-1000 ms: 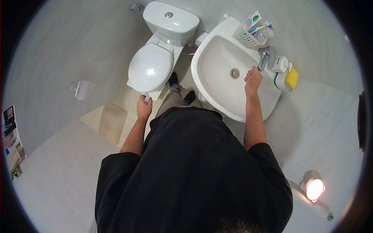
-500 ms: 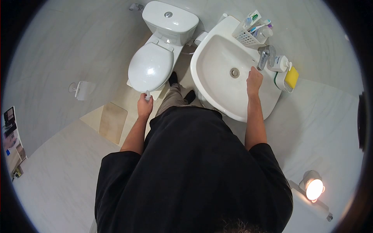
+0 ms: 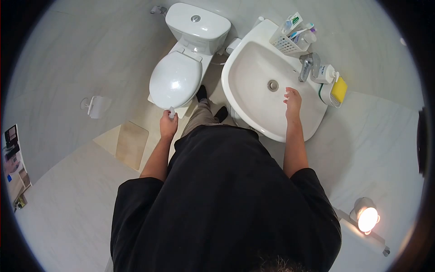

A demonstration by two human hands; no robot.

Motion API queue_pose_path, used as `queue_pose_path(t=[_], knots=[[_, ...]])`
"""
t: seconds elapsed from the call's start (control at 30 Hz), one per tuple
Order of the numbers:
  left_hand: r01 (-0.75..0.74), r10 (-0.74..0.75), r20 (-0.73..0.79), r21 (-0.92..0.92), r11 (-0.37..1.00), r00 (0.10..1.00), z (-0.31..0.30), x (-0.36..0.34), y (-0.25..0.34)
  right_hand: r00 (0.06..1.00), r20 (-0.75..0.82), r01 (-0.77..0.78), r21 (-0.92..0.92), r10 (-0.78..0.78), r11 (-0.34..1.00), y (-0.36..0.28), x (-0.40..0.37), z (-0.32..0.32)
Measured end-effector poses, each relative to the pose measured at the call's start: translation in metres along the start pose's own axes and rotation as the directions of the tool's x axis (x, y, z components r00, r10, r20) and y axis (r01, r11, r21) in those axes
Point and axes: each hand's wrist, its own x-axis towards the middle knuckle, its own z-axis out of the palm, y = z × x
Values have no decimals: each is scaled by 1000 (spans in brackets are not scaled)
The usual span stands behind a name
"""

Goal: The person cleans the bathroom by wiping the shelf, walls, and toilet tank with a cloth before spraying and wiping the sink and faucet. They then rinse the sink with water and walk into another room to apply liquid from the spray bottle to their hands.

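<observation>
My left hand (image 3: 168, 124) is closed round a small whitish object (image 3: 171, 112), just in front of the toilet's closed lid (image 3: 176, 78). What the object is, I cannot make out. Over the right side of the white washbasin (image 3: 253, 75) hangs my right hand (image 3: 293, 100), its fingers apart and slightly bent, with nothing seen in them. The drain (image 3: 272, 85) lies to the left of that hand, and the metal tap (image 3: 306, 69) is just beyond it.
On the basin's back edge are a white basket (image 3: 286, 44) with toothbrushes and tubes, a pump bottle (image 3: 327, 74) and a yellow sponge (image 3: 339, 89) in a holder. A paper roll (image 3: 96, 107) hangs on the left wall. A lit lamp (image 3: 367, 219) is at the lower right.
My right hand has drawn back from near the tap towards me, and its closed fingers have opened. My left hand has hardly moved and still holds the whitish object.
</observation>
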Motion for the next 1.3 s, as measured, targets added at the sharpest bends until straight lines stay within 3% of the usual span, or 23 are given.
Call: queue_pose_path(t=[0.17,0.23,0.37,0.43,0.57,0.77,1.07,1.17,1.23,1.27,1.3], knots=[[9,-9,22,-3,1000,1000,-1,0,-4,995,-103,-4,80,12,997,-26,-6,-23],[11,-11,27,11,1000,1000,-2,-1,-2,979,-193,100,200,-61,975,-39,-10,-29],[-18,18,15,10,1000,1000,1,3,3,966,-252,121,219,-63,968,-65,-17,-23],[-28,28,10,15,999,1000,1,5,6,971,-226,23,421,80,907,-76,-23,-17],[-55,55,-11,-14,998,998,1,8,9,983,-150,-16,495,103,869,-73,-22,-25],[-62,62,2,9,998,998,-3,8,6,998,-66,27,422,1,906,-126,-32,-30],[-67,67,2,26,997,998,-10,7,6,989,-13,125,604,-147,787,-148,-17,-30],[-59,59,-2,15,998,998,-10,10,7,991,-122,116,654,-48,748,-120,-11,-24],[-40,40,-2,10,999,999,-8,10,6,976,-169,8,662,138,750,-81,-3,-16],[-35,35,3,10,999,999,-8,10,6,977,-165,6,659,137,752,-71,0,-10],[-31,31,9,12,999,999,-8,8,4,962,-91,-109,735,256,670,-62,3,-1]])
